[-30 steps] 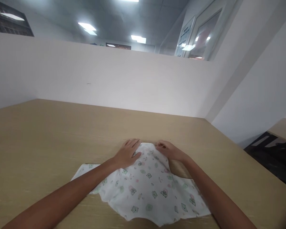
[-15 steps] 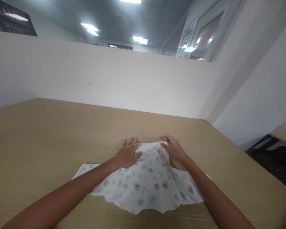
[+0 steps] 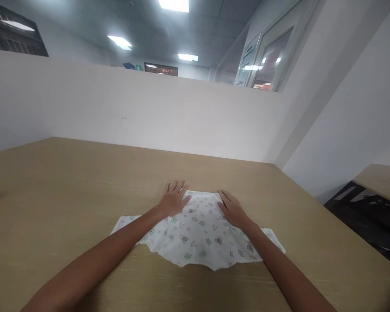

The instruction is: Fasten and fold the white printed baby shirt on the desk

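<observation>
A white cloth garment (image 3: 198,236) printed with small green and pink figures lies spread on the table, its scalloped edge toward me. It looks like a baby's top, though I cannot be sure of the kind. My left hand (image 3: 173,199) rests flat on its upper left corner with fingers spread. On the upper right corner lies my right hand (image 3: 232,209), palm down, fingers stretched out and pointing away from me. Both forearms cross over the side parts of the cloth and hide some of them.
The wooden tabletop (image 3: 84,182) stretches around the cloth. A white partition wall (image 3: 169,117) stands along its far edge, and a white wall (image 3: 338,117) rises at the right. Beyond the table's right edge is another table (image 3: 381,180) with a dark frame.
My right hand has gone from a curled hold on the upper right corner to lying flat on it. The cloth's right side now lies smoother. My left hand has stayed flat.
</observation>
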The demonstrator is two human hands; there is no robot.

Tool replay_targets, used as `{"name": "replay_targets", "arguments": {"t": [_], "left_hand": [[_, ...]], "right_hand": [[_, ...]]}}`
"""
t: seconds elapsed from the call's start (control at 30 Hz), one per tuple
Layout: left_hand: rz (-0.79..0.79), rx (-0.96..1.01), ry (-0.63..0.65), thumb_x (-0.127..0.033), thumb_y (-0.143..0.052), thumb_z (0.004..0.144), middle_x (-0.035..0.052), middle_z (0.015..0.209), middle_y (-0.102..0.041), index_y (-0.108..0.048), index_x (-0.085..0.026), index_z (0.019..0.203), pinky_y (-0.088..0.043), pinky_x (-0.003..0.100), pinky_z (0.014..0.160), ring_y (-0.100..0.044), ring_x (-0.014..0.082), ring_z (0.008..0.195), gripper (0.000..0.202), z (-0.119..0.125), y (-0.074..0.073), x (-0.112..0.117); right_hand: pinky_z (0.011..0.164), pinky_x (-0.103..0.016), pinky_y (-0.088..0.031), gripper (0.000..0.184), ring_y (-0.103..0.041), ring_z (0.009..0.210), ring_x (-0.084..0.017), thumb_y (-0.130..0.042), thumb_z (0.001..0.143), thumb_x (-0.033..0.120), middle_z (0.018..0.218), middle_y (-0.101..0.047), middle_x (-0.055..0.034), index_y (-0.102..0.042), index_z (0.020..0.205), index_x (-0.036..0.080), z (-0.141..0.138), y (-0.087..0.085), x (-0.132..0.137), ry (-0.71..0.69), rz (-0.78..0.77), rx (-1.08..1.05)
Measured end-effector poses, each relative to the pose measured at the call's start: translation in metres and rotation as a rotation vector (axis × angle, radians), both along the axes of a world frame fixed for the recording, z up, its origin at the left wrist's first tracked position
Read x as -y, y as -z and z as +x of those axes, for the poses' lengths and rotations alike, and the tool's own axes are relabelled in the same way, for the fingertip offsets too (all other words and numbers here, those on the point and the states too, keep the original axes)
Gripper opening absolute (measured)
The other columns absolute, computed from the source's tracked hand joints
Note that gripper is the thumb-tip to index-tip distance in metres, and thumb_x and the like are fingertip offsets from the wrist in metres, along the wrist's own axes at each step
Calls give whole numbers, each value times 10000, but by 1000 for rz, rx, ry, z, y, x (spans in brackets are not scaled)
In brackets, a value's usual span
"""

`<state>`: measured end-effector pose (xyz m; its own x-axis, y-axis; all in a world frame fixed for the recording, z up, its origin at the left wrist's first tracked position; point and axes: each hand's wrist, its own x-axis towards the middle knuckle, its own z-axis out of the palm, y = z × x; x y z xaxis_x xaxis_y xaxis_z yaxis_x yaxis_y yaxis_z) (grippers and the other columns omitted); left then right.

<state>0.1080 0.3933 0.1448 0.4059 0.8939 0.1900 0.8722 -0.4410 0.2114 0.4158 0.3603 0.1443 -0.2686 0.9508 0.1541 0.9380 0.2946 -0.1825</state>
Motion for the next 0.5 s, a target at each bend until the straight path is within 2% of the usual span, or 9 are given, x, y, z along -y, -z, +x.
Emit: {"name": "replay_targets", "arguments": {"t": [0.07, 0.17, 0.3, 0.4, 0.5], "left_hand": [[51, 25, -14, -620, -138, 1047, 29, 1677, -126, -282, -272, 1616, -58, 598, 1253, -107, 317, 1559, 682, -8, -7, 6], [90, 63, 36, -611, -171, 1056, -2, 1679, -113, -211, -328, 1628, -76, 584, 1260, -108, 289, 1562, 640, -37, -15, 30], [116, 19, 143, -580, -262, 1064, -8, 1676, -134, -125, -367, 1636, -91, 542, 1274, -114, 271, 1563, 626, -85, -8, 66], [132, -12, 78, -588, -319, 1050, -12, 1674, -153, -163, -375, 1630, -108, 541, 1273, -139, 270, 1558, 637, -105, 2, 75], [148, -33, -16, -590, -330, 1041, -35, 1670, -168, -236, -402, 1608, -91, 583, 1262, -139, 282, 1556, 605, -116, 3, 73]], "right_hand": [[1263, -505, -203, 643, -218, 1512, -259, -198, 1073, 483, 1627, -250, -63, -334, 1597, 137, 2, -5, 5, 21, 81, 6], [1248, -494, -256, 619, -265, 1495, -260, -190, 1082, 496, 1612, -289, -61, -382, 1572, 171, 14, -13, 22, -6, 173, -40], [1214, -490, -328, 586, -335, 1458, -264, -226, 1082, 551, 1590, -334, -49, -428, 1537, 241, 43, -8, 49, 4, 174, -95], [1206, -506, -331, 566, -347, 1448, -266, -245, 1075, 566, 1576, -354, -42, -446, 1516, 272, 61, 4, 58, 26, 150, -78], [1201, -524, -320, 557, -326, 1456, -263, -254, 1066, 584, 1583, -338, -21, -422, 1522, 311, 71, 10, 58, 24, 134, -67]]}}
